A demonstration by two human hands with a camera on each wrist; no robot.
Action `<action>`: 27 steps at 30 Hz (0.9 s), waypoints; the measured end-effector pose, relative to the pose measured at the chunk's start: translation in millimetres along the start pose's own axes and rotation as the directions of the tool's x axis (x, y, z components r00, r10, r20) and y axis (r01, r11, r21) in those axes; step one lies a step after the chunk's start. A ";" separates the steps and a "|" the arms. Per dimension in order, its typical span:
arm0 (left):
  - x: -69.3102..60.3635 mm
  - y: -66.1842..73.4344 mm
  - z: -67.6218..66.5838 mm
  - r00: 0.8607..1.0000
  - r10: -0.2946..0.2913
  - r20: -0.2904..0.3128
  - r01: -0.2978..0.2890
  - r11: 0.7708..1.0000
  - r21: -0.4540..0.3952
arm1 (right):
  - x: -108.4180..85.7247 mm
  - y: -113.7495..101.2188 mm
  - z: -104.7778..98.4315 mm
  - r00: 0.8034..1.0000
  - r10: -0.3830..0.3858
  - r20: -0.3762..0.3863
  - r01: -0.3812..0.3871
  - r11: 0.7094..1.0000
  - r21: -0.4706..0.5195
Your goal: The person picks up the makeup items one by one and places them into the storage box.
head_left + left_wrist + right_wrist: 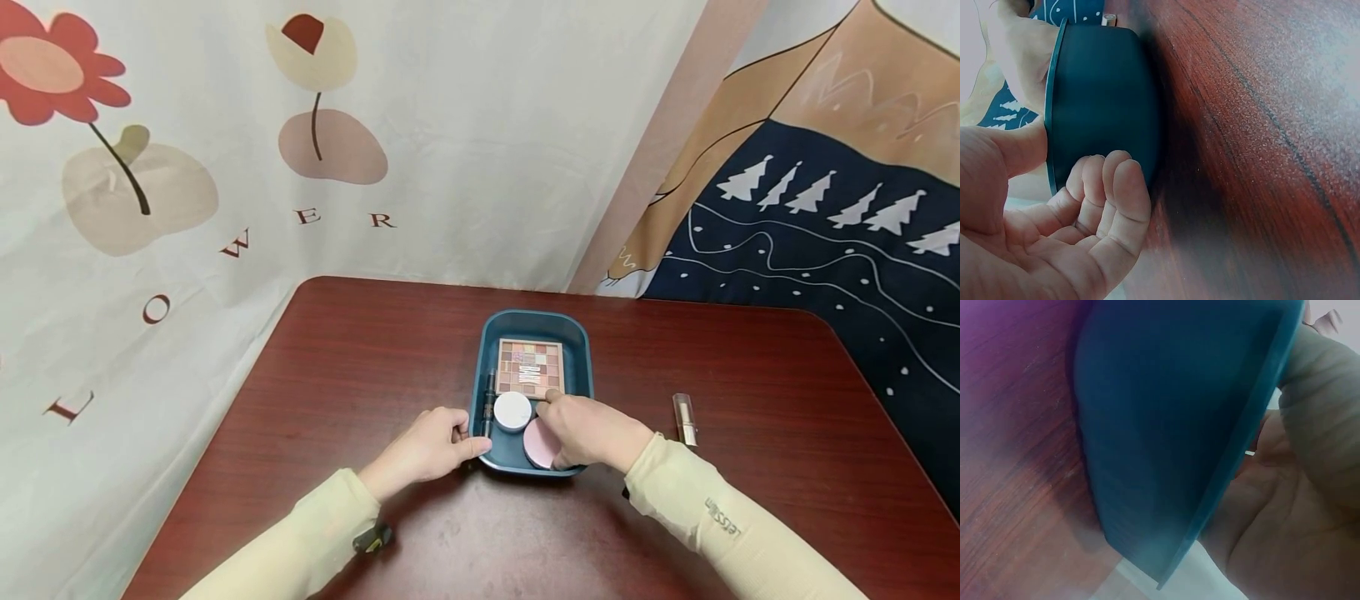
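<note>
A blue tray [532,315] holds an eyeshadow palette [529,368], a black pencil-like tube [489,408], a round white-lidded jar [513,411] and a round pink compact [538,443]. My left hand [427,446] grips the tray's near left corner; in the left wrist view its thumb is at the rim and the curled fingers [1125,194] lie against the outer wall. Reaching over the right side, my right hand [592,429] holds the pink compact between thumb and fingers. In the right wrist view the tray wall [1166,425] hides those fingertips.
To the right of the tray, a lipstick [684,418] with a clear cap lies on the reddish-brown table [360,358]. Behind the table hangs a printed curtain [480,167], with a dark blue tree-patterned cloth [810,250] on the right.
</note>
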State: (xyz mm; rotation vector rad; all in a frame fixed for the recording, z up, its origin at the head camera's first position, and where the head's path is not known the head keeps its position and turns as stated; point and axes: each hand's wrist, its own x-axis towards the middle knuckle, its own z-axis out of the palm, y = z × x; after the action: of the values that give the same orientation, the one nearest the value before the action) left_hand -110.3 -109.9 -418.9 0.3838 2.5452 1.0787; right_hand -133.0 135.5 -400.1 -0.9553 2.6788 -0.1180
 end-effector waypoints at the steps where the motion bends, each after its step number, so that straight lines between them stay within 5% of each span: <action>1: 0.1 -0.2 0.1 1.000 0.000 0.000 0.000 1.000 0.001 | 0.5 0.1 0.5 1.000 0.007 0.002 -0.007 1.000 0.003; 15: 0.7 -1.1 -0.2 1.000 0.004 0.001 -0.004 1.000 0.027 | -1.6 4.8 -2.6 0.999 0.044 -0.004 -0.044 0.996 0.077; 27: 1.8 -0.9 -0.7 1.000 0.005 0.006 -0.005 1.000 0.024 | -16.9 14.3 -5.6 0.967 -0.061 -0.246 0.082 0.994 0.077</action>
State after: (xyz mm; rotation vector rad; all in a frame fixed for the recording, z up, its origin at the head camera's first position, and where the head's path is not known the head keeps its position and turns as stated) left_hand -112.3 -110.3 -419.5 0.3990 2.5552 1.0484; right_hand -130.9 157.1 -393.2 -1.0730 2.8309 -0.3876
